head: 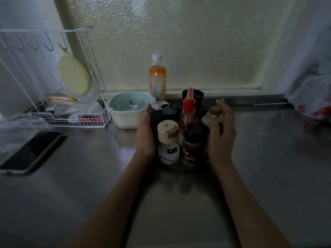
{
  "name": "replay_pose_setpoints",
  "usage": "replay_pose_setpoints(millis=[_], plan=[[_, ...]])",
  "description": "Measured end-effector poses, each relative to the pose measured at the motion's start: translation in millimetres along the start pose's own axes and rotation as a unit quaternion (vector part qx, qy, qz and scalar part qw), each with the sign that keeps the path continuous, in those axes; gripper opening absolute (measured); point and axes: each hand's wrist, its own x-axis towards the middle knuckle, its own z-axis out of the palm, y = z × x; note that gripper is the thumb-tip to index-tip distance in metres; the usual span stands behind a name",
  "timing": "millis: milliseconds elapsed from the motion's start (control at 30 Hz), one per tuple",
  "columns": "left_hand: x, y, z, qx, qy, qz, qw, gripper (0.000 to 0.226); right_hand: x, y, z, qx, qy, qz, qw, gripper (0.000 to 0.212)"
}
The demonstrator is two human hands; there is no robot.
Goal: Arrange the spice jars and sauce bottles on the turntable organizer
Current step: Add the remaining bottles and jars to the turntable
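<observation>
A clear turntable organizer stands on the steel counter, packed with several jars and bottles. At its front are a white shaker with a beige cap and a dark-capped spice jar. A red-capped sauce bottle rises in the middle, with black-lidded jars behind. My left hand lies flat against the left side of the cluster. My right hand hovers at the right side, fingers apart and blurred, next to a small gold-capped jar. What the right fingers touch is unclear.
An orange drink bottle stands by the frosted window behind. A pale green bowl in a white tub sits left of the turntable, beside a white wire rack. A phone lies at left; a plastic bag at far right.
</observation>
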Motion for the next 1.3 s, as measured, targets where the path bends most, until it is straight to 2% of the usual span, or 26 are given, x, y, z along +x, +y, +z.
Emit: replay_pose_setpoints(millis=[33,100,167,233,300,367,500,633,700,800,933,1033,1133,1300], plan=[[-2,-2,-1,0.036,0.027,0.021,0.999,0.065,-1,0,-1,0.005,-0.001,0.018,1.0,0.041],[-16,9,6,0.141,0.077,0.113,0.98,0.048,4,7,-1,0.036,-0.008,0.085,0.996,0.043],[-24,16,11,0.212,0.108,0.194,0.952,0.05,11,11,-5,0.126,-0.018,0.186,0.974,0.049],[-30,20,12,0.238,0.086,0.264,0.931,0.057,18,12,-8,0.165,-0.023,0.246,0.955,0.049],[-31,18,14,0.259,0.052,0.297,0.918,0.062,19,8,-9,0.142,-0.023,0.239,0.96,0.046],[-26,16,15,0.246,0.051,0.267,0.93,0.062,16,7,-8,0.117,-0.013,0.215,0.969,0.041],[-17,22,8,0.131,0.114,0.193,0.966,0.057,11,8,-11,0.043,0.002,0.162,0.986,0.037],[-12,26,12,0.021,0.063,0.122,0.99,0.034,12,12,-12,0.065,-0.021,0.183,0.981,0.041],[-10,27,10,-0.019,0.076,0.08,0.994,0.031,11,15,-12,0.064,-0.016,0.188,0.98,0.037],[-6,24,3,0.077,0.148,0.118,0.979,0.031,10,17,-11,0.075,0.002,0.21,0.975,0.039],[-1,21,-6,0.076,0.166,0.12,0.976,0.039,13,18,-10,0.07,0.001,0.242,0.968,0.037],[3,16,-10,0.145,0.132,0.096,0.976,0.037,12,14,-11,0.04,-0.025,0.209,0.977,0.032],[-3,17,-9,0.109,0.102,0.042,0.988,0.032,12,13,-12,0.034,-0.017,0.201,0.979,0.03],[-1,20,-23,0.12,0.011,0.026,0.992,0.03,11,12,-11,0.048,-0.005,0.197,0.979,0.039]])
